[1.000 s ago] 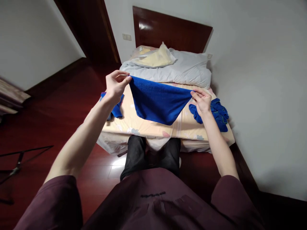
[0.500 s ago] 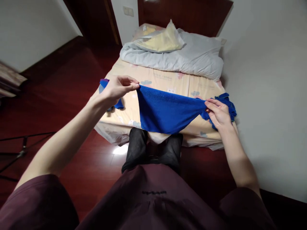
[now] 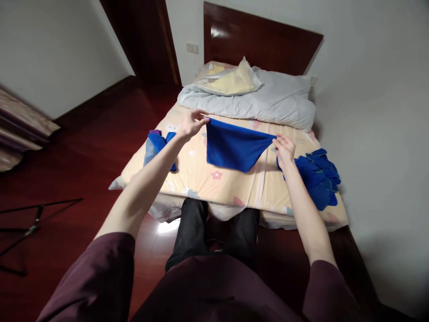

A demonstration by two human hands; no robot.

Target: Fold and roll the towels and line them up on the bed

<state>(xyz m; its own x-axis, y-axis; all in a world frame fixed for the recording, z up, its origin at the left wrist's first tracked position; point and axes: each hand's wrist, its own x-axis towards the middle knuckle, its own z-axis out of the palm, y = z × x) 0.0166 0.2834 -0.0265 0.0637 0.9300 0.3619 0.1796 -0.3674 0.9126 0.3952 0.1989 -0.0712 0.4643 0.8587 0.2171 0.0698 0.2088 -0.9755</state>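
Note:
A blue cloth (image 3: 236, 145) is stretched between my two hands over the patterned bed sheet (image 3: 217, 185). My left hand (image 3: 194, 124) pinches its upper left corner, and my right hand (image 3: 284, 150) pinches the upper right corner. The cloth's lower edge hangs toward me, slanting up at the right. Beyond my right forearm lies a crumpled pile of blue cloths (image 3: 318, 176). Partly behind my left forearm are blue and grey rolled or folded cloths (image 3: 154, 145) with a bit of purple.
A grey quilt (image 3: 281, 98) and a yellow item in clear plastic (image 3: 234, 82) lie by the dark headboard (image 3: 254, 42). A black metal stand (image 3: 35, 219) is on the red floor at left. A wall borders the bed's right side.
Both hands have moved forward over the bed and closer together with the blue cloth. The view has shifted, showing more of the side piles.

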